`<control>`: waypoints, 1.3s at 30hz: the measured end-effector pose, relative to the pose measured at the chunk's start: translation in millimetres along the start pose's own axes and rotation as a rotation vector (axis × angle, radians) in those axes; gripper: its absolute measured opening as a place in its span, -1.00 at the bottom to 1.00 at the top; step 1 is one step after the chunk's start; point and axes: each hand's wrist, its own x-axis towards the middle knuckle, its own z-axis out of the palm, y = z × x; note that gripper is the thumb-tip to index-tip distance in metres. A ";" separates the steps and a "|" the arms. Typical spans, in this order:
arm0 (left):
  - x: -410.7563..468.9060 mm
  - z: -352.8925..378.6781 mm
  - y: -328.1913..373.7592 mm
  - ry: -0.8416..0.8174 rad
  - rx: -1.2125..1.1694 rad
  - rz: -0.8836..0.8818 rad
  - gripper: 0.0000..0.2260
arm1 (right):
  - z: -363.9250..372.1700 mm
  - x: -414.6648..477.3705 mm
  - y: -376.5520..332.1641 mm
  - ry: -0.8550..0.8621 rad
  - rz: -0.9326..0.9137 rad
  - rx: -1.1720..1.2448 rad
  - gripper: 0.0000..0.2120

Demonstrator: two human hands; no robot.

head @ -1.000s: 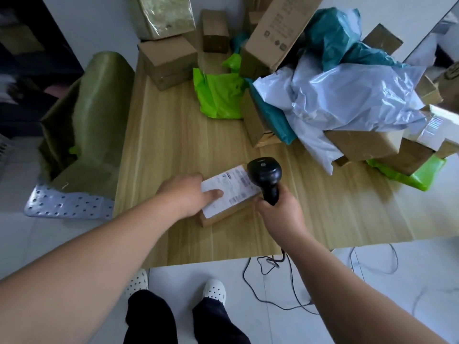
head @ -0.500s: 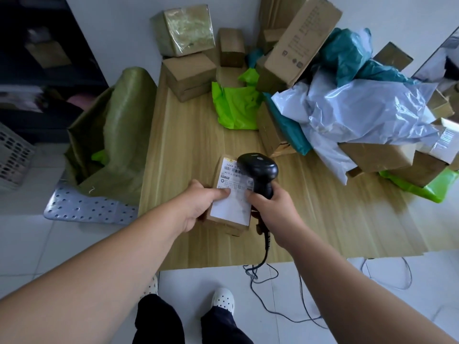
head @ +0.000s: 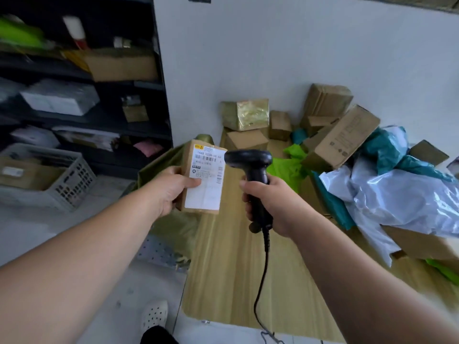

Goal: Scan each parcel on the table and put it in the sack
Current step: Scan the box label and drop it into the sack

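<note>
**Parcel lifted clear of the table, scanner alongside**

The small cardboard parcel (head: 204, 180) lay flat on the table (head: 231, 269) a second ago and was tipped up on it half a second ago. Now it is in the air above the table's left edge, upright, with its white label facing the camera. The left hand (head: 171, 191) grips it from the left side, thumb laid across the label and the other fingers wrapped behind the box.

The right hand (head: 269, 206) has risen too, its fingers curled tightly round the handle of the black scanner (head: 249, 161). The scanner's head no longer hangs over the label. It sits just to the right of the parcel's top corner, above the table, and its cable (head: 260, 281) trails down past the table's near edge.

The olive sack (head: 164, 167) stands off the table's left side, directly behind the raised parcel. The heap of boxes and plastic mailers (head: 387, 194) lies unchanged on the table's far and right parts. The view has swung upward, bringing in dark shelving (head: 99, 95) beyond the table's left side.
</note>
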 end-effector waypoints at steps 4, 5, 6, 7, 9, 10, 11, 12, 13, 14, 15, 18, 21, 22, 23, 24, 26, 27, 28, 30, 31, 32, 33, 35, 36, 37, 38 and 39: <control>33.4 -50.2 27.3 0.055 0.005 0.050 -0.74 | 49.5 34.6 -30.6 -0.045 0.003 0.020 -0.86; 43.4 -62.2 32.3 0.063 0.015 0.057 -0.75 | 62.4 44.7 -36.4 -0.053 0.010 0.019 -0.85; 52.9 -73.3 36.7 0.070 0.027 0.064 -0.75 | 74.9 54.8 -41.7 -0.059 0.021 0.017 -0.85; 63.4 -83.9 40.7 0.069 0.038 0.067 -0.76 | 87.3 65.4 -46.5 -0.064 0.033 0.015 -0.85; 84.2 -104.0 47.5 0.058 0.059 0.053 -0.77 | 110.5 86.2 -54.2 -0.072 0.062 0.015 -0.84; 94.0 -113.5 50.1 0.055 0.075 0.039 -0.75 | 121.2 96.1 -57.1 -0.075 0.080 0.019 -0.84; 103.8 -122.0 52.3 0.053 0.093 0.024 -0.71 | 131.0 105.3 -59.3 -0.077 0.099 0.022 -0.85; 113.6 -130.1 54.0 0.050 0.108 0.008 -0.65 | 139.8 114.0 -61.3 -0.075 0.118 0.023 -0.85; 123.5 -137.5 55.3 0.045 0.121 -0.007 -0.60 | 147.7 122.2 -62.7 -0.071 0.136 0.020 -0.85; 133.1 -144.8 55.8 0.040 0.134 -0.021 -0.58 | 154.3 129.4 -63.9 -0.066 0.155 0.016 -0.84; 142.6 -151.3 55.8 0.034 0.144 -0.033 -0.57 | 160.3 136.1 -64.9 -0.062 0.174 0.014 -0.84; 170.3 -167.6 52.5 0.006 0.163 -0.060 -0.58 | 173.4 153.7 -66.3 -0.029 0.223 0.024 -0.82; 194.9 -178.4 47.0 -0.016 0.168 -0.082 -0.61 | 182.8 169.8 -65.6 0.008 0.253 0.037 -0.77; 202.4 -181.2 44.9 -0.019 0.170 -0.090 -0.64 | 185.4 174.8 -65.0 0.015 0.266 0.042 -0.77; 209.4 -183.5 43.0 -0.019 0.171 -0.099 -0.67 | 187.7 179.6 -64.3 0.022 0.278 0.048 -0.76; 216.3 -185.4 40.7 -0.017 0.170 -0.107 -0.72 | 189.3 184.2 -63.6 0.027 0.288 0.053 -0.75; 228.3 -187.7 36.5 -0.013 0.167 -0.116 -0.78 | 191.4 193.0 -61.9 0.027 0.300 0.049 -0.74; 233.3 -188.3 34.8 -0.008 0.171 -0.116 -0.76 | 192.1 197.1 -60.9 0.027 0.305 0.046 -0.75; 237.6 -188.9 33.4 -0.001 0.183 -0.114 -0.76 | 192.6 201.2 -60.0 0.030 0.310 0.046 -0.75; 246.7 -189.3 30.1 -0.005 0.194 -0.125 -0.77 | 193.2 209.2 -58.0 0.047 0.326 0.052 -0.75; 251.4 -189.1 28.1 -0.015 0.192 -0.137 -0.76 | 193.3 213.1 -57.1 0.053 0.335 0.055 -0.75; 255.5 -188.6 26.3 -0.024 0.192 -0.150 -0.75 | 193.4 216.3 -56.3 0.055 0.343 0.059 -0.76; 258.9 -187.8 24.5 -0.030 0.195 -0.161 -0.74 | 193.6 219.3 -55.4 0.056 0.350 0.060 -0.77; 264.6 -186.2 20.7 -0.027 0.203 -0.177 -0.73 | 192.9 223.8 -52.6 0.063 0.362 0.057 -0.78; 267.3 -185.0 18.6 -0.026 0.207 -0.184 -0.72 | 192.1 225.7 -50.7 0.069 0.366 0.051 -0.77; 269.7 -184.0 16.3 -0.028 0.211 -0.191 -0.70 | 190.8 227.3 -48.5 0.076 0.369 0.045 -0.76; 272.5 -182.7 13.3 -0.036 0.214 -0.197 -0.66 | 189.2 228.7 -46.3 0.081 0.370 0.040 -0.76; 275.1 -181.2 10.2 -0.047 0.218 -0.204 -0.63 | 187.5 230.1 -44.0 0.084 0.369 0.037 -0.77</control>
